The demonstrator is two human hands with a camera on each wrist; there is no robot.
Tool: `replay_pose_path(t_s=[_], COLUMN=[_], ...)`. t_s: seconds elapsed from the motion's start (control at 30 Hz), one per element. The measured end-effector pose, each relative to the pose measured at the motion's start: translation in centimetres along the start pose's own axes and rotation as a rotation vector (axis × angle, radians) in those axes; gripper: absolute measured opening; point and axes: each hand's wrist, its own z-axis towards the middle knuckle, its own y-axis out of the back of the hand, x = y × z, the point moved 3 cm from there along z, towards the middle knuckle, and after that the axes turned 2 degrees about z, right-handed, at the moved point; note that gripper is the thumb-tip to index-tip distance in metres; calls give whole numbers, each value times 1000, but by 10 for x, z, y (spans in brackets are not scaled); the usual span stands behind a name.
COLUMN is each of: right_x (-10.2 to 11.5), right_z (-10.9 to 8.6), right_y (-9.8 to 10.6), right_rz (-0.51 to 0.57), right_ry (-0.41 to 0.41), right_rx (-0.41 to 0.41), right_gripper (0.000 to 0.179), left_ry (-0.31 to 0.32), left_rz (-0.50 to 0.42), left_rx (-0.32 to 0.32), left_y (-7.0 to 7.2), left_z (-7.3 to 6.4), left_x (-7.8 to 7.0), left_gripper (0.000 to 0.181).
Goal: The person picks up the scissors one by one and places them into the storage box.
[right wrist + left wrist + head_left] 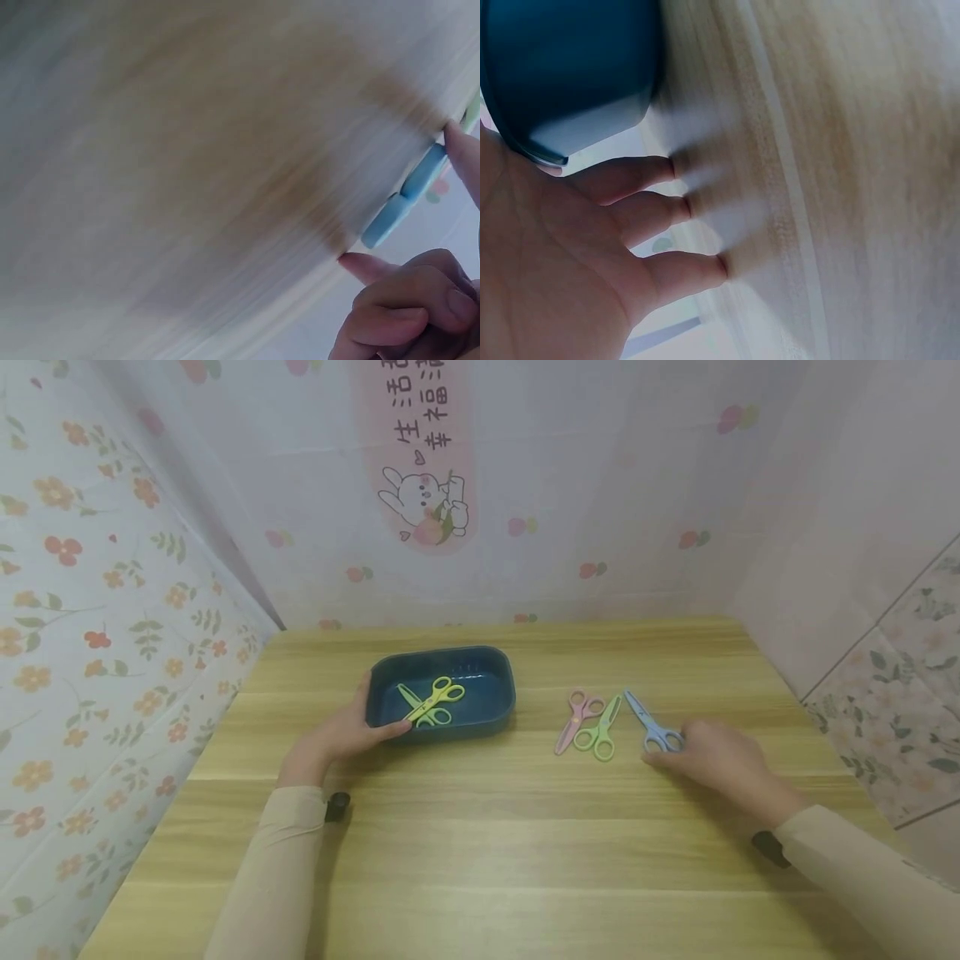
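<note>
A dark blue tray (491,727) stands on the table. Inside it a pair of yellow scissors (447,690) lies crossed over green scissors (442,718). My left hand (347,727) rests at the tray's left corner, its thumb along the front rim. In the left wrist view, three straight fingers (679,274) touch the table beside the tray. Blue scissors (641,714) lie on the table with their handles towards my right hand (720,760). Two fingertips (360,264) straddle those blue handles (386,221) at table level, a gap showing on one side; the other fingers are curled.
Pink scissors (573,724) and light green scissors (602,732) lie between the tray and the blue scissors. Printed cloth (525,485) hangs behind the wooden table (480,860), with more patterned cloth on both sides.
</note>
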Motion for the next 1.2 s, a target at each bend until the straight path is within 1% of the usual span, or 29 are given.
replay_pose_path(t_s=[0.1,0.27,0.47,0.57,0.7,0.8,0.93,1.03,1.2], right_x=[2,3,0,0,4,11,23,34,54], right_z=[-1,-2,-2,-3,-2,-1,3,7,12], right_y=[1,3,5,7,15,26,41,51,64], right_rz=[-10,16,26,34,84,134,159,184,256], right_ry=[-5,1,6,17,37,44,74,96,101], right_rx=[-3,-8,-40,-57,-57,-52,-79,-96,-86], right_gripper=[62,55,53,51,47,55,77,85,90], left_ry=[1,14,23,19,12,8,5,8,13], left_rz=[1,32,40,33,26,26,32,39,42], left_rx=[1,4,18,15,6,1,1,5,8], left_y=[1,1,1,1,2,2,2,2,2], left_z=[0,-1,-3,-3,-3,-3,-3,-3,-4], left_x=[0,0,-2,-2,-2,-2,-2,-1,-2], left_gripper=[137,137,138,137,135,134,136,137,138])
